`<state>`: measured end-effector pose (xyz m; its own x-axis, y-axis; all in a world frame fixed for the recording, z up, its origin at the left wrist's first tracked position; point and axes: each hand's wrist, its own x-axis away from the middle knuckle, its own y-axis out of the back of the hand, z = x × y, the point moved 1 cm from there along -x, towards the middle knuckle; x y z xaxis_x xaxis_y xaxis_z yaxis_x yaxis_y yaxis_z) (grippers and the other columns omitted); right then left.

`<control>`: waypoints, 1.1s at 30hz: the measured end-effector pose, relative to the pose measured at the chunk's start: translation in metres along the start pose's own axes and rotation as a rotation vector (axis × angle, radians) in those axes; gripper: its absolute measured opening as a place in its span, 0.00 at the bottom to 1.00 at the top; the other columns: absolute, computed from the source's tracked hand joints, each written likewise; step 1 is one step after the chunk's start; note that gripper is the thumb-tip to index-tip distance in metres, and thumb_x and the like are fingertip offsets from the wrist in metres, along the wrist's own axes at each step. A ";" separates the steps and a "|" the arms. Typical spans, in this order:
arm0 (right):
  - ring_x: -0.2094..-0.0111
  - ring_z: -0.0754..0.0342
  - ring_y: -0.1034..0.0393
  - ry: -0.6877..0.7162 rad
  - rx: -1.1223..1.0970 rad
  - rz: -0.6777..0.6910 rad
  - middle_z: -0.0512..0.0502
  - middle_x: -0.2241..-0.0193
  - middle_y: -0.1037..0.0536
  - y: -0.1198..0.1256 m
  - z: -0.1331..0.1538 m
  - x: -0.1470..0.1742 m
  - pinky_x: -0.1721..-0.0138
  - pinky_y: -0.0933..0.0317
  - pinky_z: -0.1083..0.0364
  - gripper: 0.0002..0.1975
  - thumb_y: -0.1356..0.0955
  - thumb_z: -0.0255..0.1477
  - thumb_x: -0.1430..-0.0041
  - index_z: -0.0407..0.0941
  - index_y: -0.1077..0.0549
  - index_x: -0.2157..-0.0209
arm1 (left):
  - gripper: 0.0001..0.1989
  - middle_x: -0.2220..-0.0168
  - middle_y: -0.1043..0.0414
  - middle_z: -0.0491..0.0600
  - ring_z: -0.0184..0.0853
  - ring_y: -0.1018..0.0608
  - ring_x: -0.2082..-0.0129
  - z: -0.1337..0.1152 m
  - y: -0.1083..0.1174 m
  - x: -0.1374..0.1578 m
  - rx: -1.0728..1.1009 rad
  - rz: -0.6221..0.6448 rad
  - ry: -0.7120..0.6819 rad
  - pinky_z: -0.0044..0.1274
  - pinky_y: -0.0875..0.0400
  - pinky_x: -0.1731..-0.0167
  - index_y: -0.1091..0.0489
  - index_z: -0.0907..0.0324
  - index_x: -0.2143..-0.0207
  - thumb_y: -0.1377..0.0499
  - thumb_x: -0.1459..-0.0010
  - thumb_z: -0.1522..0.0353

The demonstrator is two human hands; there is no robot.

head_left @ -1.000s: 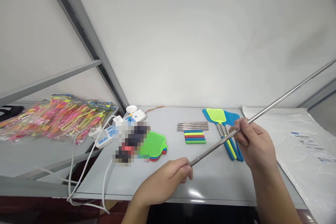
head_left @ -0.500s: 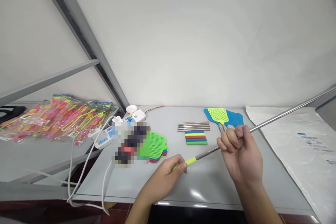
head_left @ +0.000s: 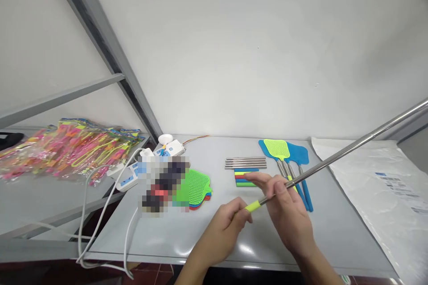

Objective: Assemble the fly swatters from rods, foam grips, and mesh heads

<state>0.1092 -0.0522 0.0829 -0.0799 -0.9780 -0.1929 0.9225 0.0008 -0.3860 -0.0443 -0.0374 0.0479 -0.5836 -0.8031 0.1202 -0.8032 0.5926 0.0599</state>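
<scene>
My left hand (head_left: 230, 227) is closed round the yellow-green grip (head_left: 253, 206) of a long steel telescopic rod (head_left: 347, 151). The rod slants up to the right, and its far end lies outside the view. Just above the grip, my right hand (head_left: 287, 218) pinches the rod under its thumb, with some fingers stretched out to the left. Behind that hand lie assembled fly swatters (head_left: 277, 148) with blue and yellow-green heads. Short steel rods (head_left: 245, 163) lie in a row, with coloured grip sleeves (head_left: 242, 178) in front, partly hidden by my right fingers.
A stack of loose swatter heads (head_left: 199, 187), green on top, lies left of centre beside a blurred patch. Power strips (head_left: 129, 181) and white cables (head_left: 103, 213) are at the left. Bagged colourful items (head_left: 83, 149) fill the left shelf. A white plastic mailer (head_left: 371, 178) covers the right side.
My right hand has slid down the rod towards the left hand, and its fingers have uncurled. The left hand has shifted right with the grip. The assembled swatters' handles now show more.
</scene>
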 end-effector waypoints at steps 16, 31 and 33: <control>0.60 0.51 0.28 0.182 -0.174 -0.188 0.50 0.75 0.25 0.005 0.037 -0.019 0.47 0.39 0.43 0.20 0.42 0.38 0.32 0.47 0.36 0.78 | 0.19 0.77 0.47 0.40 0.30 0.40 0.74 0.008 0.025 0.019 -0.265 -0.091 0.015 0.22 0.48 0.73 0.38 0.58 0.71 0.54 0.34 0.55; 0.51 0.46 0.28 0.175 -0.033 -0.161 0.46 0.63 0.19 0.027 0.042 -0.033 0.40 0.47 0.41 0.19 0.40 0.40 0.34 0.48 0.23 0.69 | 0.20 0.78 0.46 0.41 0.31 0.40 0.76 0.022 0.052 0.030 -0.233 -0.166 0.066 0.21 0.46 0.74 0.38 0.58 0.72 0.52 0.36 0.54; 0.46 0.45 0.32 0.128 0.067 -0.065 0.44 0.55 0.21 0.009 0.025 -0.024 0.38 0.52 0.40 0.19 0.41 0.41 0.34 0.48 0.22 0.65 | 0.20 0.77 0.46 0.42 0.31 0.40 0.76 0.018 0.048 0.029 -0.238 -0.163 0.056 0.21 0.45 0.74 0.37 0.58 0.72 0.53 0.35 0.54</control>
<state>0.1287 -0.0339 0.1063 -0.1837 -0.9410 -0.2841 0.9366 -0.0799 -0.3412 -0.1017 -0.0331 0.0365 -0.4363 -0.8882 0.1436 -0.8313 0.4590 0.3133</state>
